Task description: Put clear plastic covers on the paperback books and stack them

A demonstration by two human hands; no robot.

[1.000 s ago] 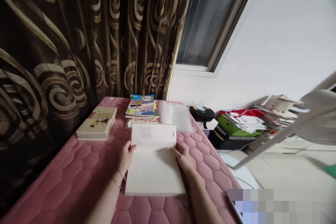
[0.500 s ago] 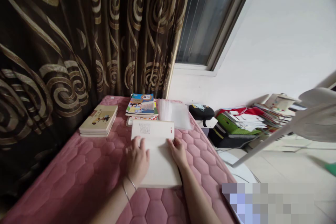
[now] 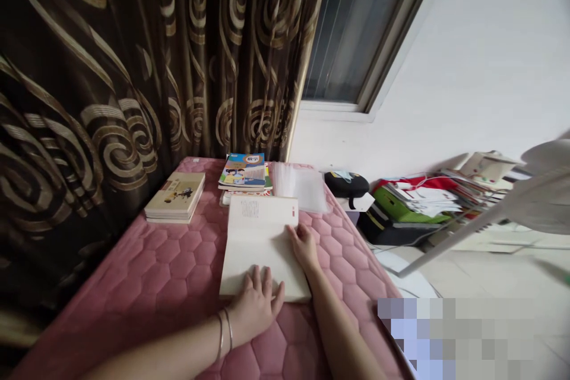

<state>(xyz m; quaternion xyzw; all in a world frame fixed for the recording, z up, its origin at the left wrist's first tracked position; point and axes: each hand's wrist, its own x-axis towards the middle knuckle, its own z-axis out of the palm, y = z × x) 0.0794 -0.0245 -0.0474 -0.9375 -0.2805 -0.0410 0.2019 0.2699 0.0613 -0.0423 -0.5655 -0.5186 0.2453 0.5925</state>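
Note:
An open book (image 3: 260,246) lies on the pink quilted mattress (image 3: 171,273); its far part carries a small block of print and a red mark, while the near page is blank cream. My left hand (image 3: 259,301), with two thin bangles at the wrist, rests on the page's near edge, fingers spread. At the book's right edge, my right hand (image 3: 304,248) grips with its thumb on the page; its other fingers are curled and partly hidden. Just beyond the book is a stack of colourful textbooks (image 3: 243,172), with clear plastic book covers (image 3: 305,189) beside it.
A stack of beige books (image 3: 176,196) sits to the left, near a dark patterned curtain (image 3: 196,59). Right of the mattress are a black case (image 3: 346,185), piled papers (image 3: 423,197) and a white fan (image 3: 472,231). A window (image 3: 351,35) is behind.
My left hand has slid from the book's upper left part down to its near edge, fingers spreading. My right hand stays at the right edge. The view has shifted slightly.

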